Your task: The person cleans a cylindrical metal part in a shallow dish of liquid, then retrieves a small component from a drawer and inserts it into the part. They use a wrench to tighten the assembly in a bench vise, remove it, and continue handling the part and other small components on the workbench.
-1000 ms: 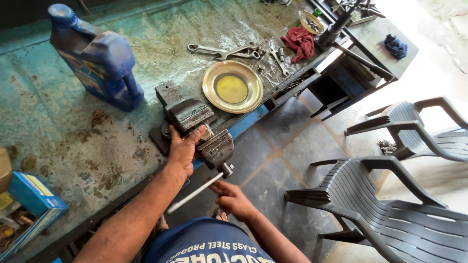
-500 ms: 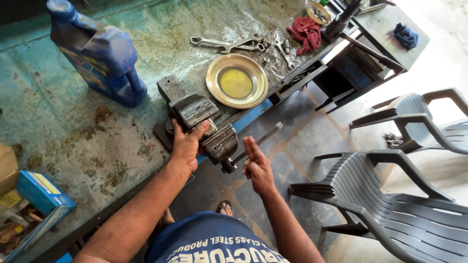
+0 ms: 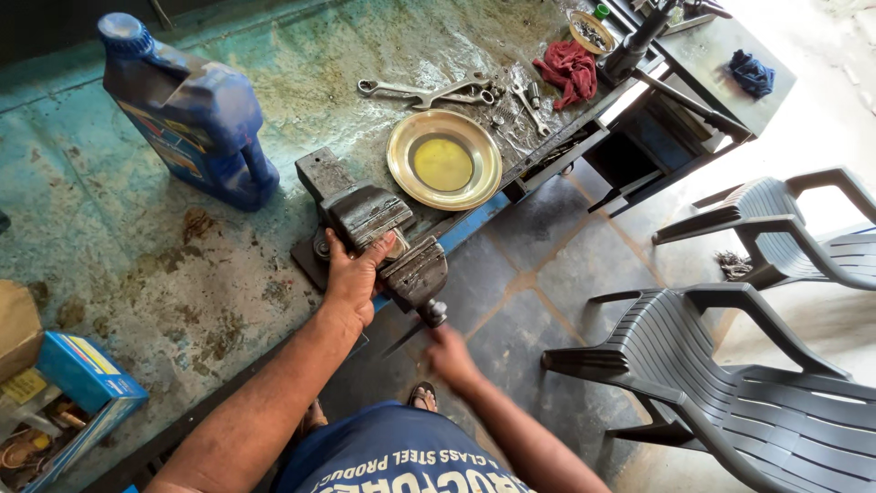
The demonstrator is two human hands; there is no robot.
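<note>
Two hands at a bench vise [image 3: 383, 242] on the tabletop [image 3: 137, 265], right hand [image 3: 453, 354] closed on its handle [image 3: 411, 330], left hand [image 3: 354, 274] gripping the jaws, brass dish [image 3: 444, 160] of yellow liquid at one o'clock, blue jug [image 3: 196, 114] at eleven.

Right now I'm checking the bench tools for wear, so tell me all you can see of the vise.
The bench vise is dark grey metal, grimy and worn, mounted at the front edge of the stained green workbench. Its jaws look nearly closed, and whether they grip anything is hidden. The left hand rests on top of it at the jaws. Its screw handle, a thin bar with a knobbed end, hangs below the front, with the right hand on it. A brass dish sits just behind.
</note>
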